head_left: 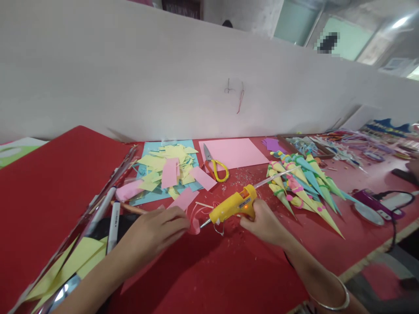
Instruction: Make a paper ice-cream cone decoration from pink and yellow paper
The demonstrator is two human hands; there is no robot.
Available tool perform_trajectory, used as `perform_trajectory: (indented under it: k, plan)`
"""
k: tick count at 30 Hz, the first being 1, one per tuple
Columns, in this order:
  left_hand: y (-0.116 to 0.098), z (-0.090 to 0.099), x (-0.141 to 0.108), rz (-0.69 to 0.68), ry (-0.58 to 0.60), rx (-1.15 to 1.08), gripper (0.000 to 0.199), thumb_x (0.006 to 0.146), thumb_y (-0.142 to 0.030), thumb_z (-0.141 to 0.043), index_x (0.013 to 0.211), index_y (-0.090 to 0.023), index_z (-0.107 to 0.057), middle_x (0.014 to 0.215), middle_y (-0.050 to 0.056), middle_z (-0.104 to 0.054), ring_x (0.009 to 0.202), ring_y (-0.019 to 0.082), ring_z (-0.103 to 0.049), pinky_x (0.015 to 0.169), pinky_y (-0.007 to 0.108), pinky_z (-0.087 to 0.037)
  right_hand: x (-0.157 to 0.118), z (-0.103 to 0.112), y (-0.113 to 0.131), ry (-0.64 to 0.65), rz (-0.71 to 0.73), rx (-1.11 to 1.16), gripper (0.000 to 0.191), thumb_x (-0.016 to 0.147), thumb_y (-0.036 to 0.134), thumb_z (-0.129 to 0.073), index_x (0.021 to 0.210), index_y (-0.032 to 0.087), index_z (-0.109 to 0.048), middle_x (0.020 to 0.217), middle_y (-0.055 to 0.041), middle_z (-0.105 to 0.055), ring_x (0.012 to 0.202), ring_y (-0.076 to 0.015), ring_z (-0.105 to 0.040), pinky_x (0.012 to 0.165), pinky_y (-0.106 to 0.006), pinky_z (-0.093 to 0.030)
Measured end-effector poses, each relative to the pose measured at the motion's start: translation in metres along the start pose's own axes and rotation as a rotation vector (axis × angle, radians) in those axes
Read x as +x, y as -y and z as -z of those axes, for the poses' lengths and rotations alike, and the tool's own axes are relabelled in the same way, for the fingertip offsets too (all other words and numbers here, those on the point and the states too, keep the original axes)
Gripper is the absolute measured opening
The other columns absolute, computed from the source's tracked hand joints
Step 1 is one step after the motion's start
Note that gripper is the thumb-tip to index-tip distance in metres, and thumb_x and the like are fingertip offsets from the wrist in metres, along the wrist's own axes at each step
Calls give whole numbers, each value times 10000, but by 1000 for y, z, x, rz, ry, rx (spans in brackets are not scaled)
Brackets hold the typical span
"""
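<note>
My right hand (263, 222) is wrapped round the handle of a yellow hot glue gun (232, 205), which points left. A clear glue stick (276, 175) juts from its back end, and a small orange light glows on its side. The metal nozzle touches or almost touches a curled pink strip (195, 226); which of the two I cannot tell. My left hand (160, 231) pinches that strip between closed fingers, its fingertips partly hidden. Just behind the hands lie scissors (216, 168) with one yellow and one red handle, and a heap of cut yellow paper pieces (170, 163).
Decorated paper cones (304, 183) are piled to the right on the red table (209, 270). A pink sheet (235, 152) lies against the white partition (163, 78). Markers (113, 224) and yellow paper (85, 257) are at left; a purple device with a cable (376, 203) sits far right.
</note>
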State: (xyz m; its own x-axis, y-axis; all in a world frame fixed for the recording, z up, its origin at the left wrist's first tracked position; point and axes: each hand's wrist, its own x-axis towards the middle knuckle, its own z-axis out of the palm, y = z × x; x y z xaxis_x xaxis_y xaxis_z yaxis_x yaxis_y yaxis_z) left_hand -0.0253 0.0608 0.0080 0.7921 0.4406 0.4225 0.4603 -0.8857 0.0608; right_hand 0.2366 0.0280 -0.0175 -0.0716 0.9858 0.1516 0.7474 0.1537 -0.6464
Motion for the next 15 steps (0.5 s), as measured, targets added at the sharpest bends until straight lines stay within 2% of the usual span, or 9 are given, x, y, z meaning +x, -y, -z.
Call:
perform_trajectory:
  k: [4, 8, 12, 15]
  plan:
    - [0, -8, -11, 95, 122, -135, 258, 858, -112, -350, 765, -212, -570, 771, -10, -621, 648, 100, -586, 606, 189, -434, 2, 0, 1, 19, 9, -47, 79, 591, 121, -455, 541, 176, -426, 494, 42, -437, 442, -90, -411, 432, -198, -267]
    - [3, -14, -20, 161, 205, -218, 230, 803, -74, -407, 809, -219, -586, 775, -12, -630, 669, 105, -604, 589, 177, -448, 2, -2, 1, 10, 14, -63, 73, 586, 98, -461, 553, 161, -474, 504, 34, -470, 450, -91, -430, 432, -192, -278]
    - [2, -16, -22, 176, 170, -260, 221, 798, -81, -418, 807, -223, -587, 769, -15, -626, 683, 100, -603, 607, 171, -454, 2, -4, 0, 10, 6, 29, 54, 619, 132, -501, 570, 151, -516, 504, 32, -494, 457, -87, -453, 413, -173, -296]
    - [0, -15, -20, 163, 123, -237, 206, 816, -106, -407, 779, -213, -580, 775, -4, -623, 686, 104, -595, 617, 179, -455, 1, -5, -1, 26, -6, 168, 74, 659, 187, -536, 603, 143, -552, 527, 20, -533, 476, -95, -500, 430, -168, -359]
